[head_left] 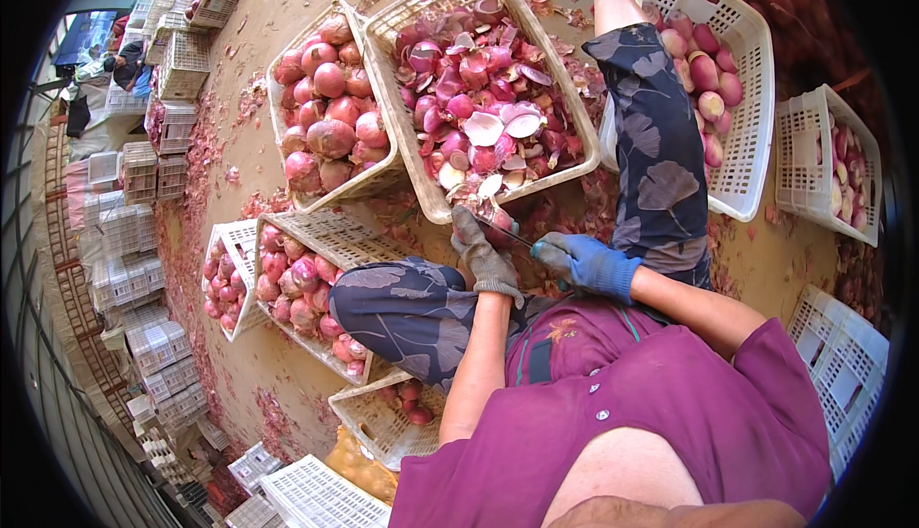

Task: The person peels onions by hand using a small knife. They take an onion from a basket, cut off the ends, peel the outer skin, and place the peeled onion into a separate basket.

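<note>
My left hand, in a grey work glove, is closed round a red onion above my lap. My right hand, in a blue glove, grips a knife. The thin dark knife blade points left and reaches the onion; whether it cuts in cannot be seen. Just beyond both hands, a tilted cream crate is heaped with red onion skins and trimmed pieces. Peeled, glossy purple onions lie in a white crate past my right leg.
Unpeeled onions fill a crate at the far left and another crate by my left knee. A small crate of peeled onions stands right. Stacked white crates line the left side. Loose skins litter the floor.
</note>
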A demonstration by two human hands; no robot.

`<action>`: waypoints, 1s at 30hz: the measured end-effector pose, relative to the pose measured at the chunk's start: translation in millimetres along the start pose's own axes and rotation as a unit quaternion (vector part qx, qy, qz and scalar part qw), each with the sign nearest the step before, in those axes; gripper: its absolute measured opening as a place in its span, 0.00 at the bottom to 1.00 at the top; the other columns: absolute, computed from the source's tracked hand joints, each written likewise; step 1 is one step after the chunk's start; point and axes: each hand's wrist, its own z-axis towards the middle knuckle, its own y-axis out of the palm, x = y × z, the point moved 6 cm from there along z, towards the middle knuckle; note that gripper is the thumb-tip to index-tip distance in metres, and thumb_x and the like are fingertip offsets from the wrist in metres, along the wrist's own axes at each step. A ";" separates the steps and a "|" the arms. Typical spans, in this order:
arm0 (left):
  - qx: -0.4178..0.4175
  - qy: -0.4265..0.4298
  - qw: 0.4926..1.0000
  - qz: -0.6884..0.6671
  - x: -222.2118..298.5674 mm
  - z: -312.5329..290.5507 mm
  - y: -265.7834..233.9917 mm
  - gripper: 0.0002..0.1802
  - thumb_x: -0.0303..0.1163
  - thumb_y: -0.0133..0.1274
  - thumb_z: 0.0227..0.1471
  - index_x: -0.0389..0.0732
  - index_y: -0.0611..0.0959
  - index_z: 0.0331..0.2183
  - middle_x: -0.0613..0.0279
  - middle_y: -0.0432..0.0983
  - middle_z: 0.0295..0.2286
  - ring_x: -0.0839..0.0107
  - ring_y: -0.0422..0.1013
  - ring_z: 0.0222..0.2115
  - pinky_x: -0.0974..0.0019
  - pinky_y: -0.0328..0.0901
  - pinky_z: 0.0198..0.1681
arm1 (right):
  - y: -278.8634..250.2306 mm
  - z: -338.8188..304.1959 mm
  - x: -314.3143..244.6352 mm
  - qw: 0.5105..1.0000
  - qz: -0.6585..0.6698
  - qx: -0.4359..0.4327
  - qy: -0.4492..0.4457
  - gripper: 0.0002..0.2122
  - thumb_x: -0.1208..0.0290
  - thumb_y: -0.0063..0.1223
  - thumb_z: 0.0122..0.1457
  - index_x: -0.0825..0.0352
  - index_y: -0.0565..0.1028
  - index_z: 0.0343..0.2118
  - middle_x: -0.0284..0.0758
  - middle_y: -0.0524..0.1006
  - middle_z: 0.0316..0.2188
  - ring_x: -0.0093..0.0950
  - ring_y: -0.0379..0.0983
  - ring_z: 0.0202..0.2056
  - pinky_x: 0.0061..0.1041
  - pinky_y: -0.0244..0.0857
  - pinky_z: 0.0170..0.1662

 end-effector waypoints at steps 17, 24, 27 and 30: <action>0.098 0.078 0.991 0.035 -27.4 17.3 -16.9 0.41 0.62 0.56 0.54 0.44 0.62 0.56 0.51 0.68 0.47 0.59 0.74 0.37 0.57 0.74 0.35 | 0.8 58.4 -4.7 0.990 -0.140 -0.008 -0.033 0.22 0.49 0.42 0.67 0.65 0.77 0.45 0.52 0.78 0.36 0.52 0.75 0.39 0.40 0.68 0.43; -0.026 -0.146 0.986 -0.074 -105.5 71.8 -49.1 0.39 0.69 0.48 0.54 0.46 0.74 0.52 0.64 0.75 0.40 0.65 0.72 0.39 0.58 0.72 0.42 | 13.1 87.4 43.6 0.987 -0.157 -0.013 -0.027 0.24 0.48 0.41 0.66 0.68 0.78 0.42 0.55 0.78 0.38 0.53 0.75 0.42 0.42 0.67 0.44; 0.053 -0.137 0.989 -0.021 -71.8 33.9 -16.7 0.37 0.68 0.47 0.56 0.48 0.74 0.52 0.64 0.74 0.42 0.66 0.72 0.40 0.60 0.71 0.43 | -3.2 68.0 52.1 0.985 -0.170 0.008 -0.005 0.22 0.50 0.42 0.67 0.67 0.77 0.43 0.55 0.78 0.39 0.52 0.75 0.41 0.40 0.68 0.43; 0.063 -0.110 0.992 -0.018 -64.7 27.6 -25.7 0.36 0.67 0.46 0.57 0.47 0.73 0.52 0.64 0.73 0.44 0.65 0.72 0.41 0.57 0.72 0.43 | -1.7 55.0 35.6 0.987 -0.159 0.006 -0.002 0.21 0.50 0.42 0.68 0.65 0.76 0.40 0.53 0.78 0.35 0.50 0.75 0.38 0.39 0.68 0.41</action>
